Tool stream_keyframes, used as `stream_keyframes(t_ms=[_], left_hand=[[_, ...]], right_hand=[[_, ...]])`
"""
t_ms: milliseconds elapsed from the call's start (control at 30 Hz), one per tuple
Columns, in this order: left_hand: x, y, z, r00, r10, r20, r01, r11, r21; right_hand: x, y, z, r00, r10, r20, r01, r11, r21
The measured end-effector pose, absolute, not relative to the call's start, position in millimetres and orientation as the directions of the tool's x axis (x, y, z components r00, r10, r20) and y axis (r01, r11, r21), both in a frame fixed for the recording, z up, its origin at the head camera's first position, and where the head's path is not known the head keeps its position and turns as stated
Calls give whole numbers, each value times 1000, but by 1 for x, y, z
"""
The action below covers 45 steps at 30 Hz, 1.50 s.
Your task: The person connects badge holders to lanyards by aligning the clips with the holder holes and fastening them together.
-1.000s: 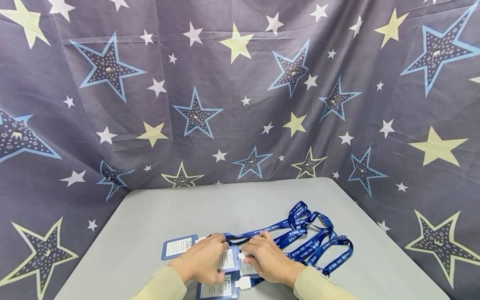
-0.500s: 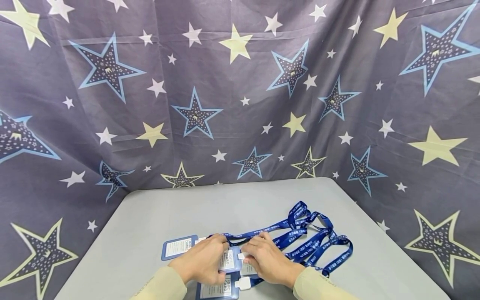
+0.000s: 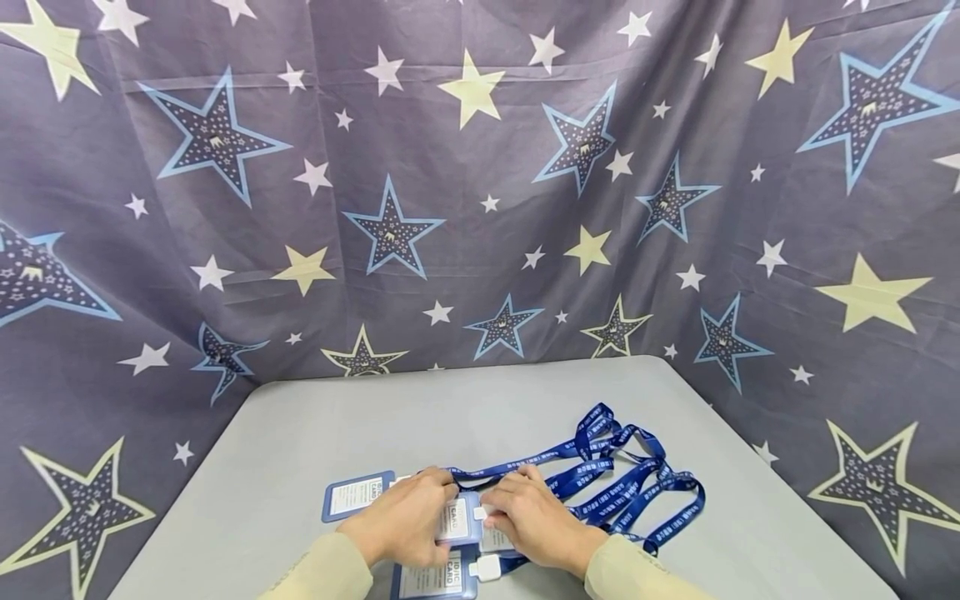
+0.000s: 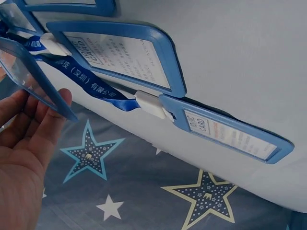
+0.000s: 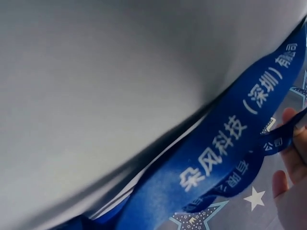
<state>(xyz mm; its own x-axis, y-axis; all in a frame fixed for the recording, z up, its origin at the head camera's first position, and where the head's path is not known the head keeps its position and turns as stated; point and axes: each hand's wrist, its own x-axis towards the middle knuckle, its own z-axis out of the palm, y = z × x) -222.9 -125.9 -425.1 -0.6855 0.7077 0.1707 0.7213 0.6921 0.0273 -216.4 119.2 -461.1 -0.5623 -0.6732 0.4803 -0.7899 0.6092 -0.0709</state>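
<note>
My left hand (image 3: 405,518) grips a blue-framed ID card holder (image 3: 459,522), which appears tilted up off the table in the left wrist view. Right beside it, my right hand (image 3: 542,523) pinches around the white clip (image 3: 483,512) at that holder's end; the fingertips are partly hidden. In the right wrist view a blue lanyard strap (image 5: 276,146) passes between the fingers. Other ID card holders lie flat: one to the left (image 3: 354,497), another nearer the front (image 3: 438,577), and a third partly under the hands (image 3: 495,540).
Blue printed lanyards (image 3: 626,492) spread in loose loops to the right of the hands, some overlapping. Another white clip (image 3: 487,568) lies at the front holder. The grey table (image 3: 360,425) backs onto a star-patterned cloth (image 3: 465,275).
</note>
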Motion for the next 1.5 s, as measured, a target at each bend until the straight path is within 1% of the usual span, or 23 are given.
stream_keyframes(t_ms=[500,700,1067,1300,1500], left_hand=[[-225,-127,-421,-699,695,167,707,707,17],[-228,-128,-422,-706,687,172,694,719,-20],[-237,-131,-424,-697,679,232,680,728,-85],[-244,-134,-425,-702,668,247,675,735,-70],[-249,-136,-425,-715,651,255,663,747,-52]], right_hand=[[-220,127,-457,-639,-629,443,-741,658,-135],[-218,130,-455,-664,-599,448,-716,681,-151],[-216,135,-456,-658,-583,477,-712,689,-138],[-214,137,-458,-663,-565,491,-700,700,-141],[-213,139,-458,-653,-556,514,-704,696,-140]])
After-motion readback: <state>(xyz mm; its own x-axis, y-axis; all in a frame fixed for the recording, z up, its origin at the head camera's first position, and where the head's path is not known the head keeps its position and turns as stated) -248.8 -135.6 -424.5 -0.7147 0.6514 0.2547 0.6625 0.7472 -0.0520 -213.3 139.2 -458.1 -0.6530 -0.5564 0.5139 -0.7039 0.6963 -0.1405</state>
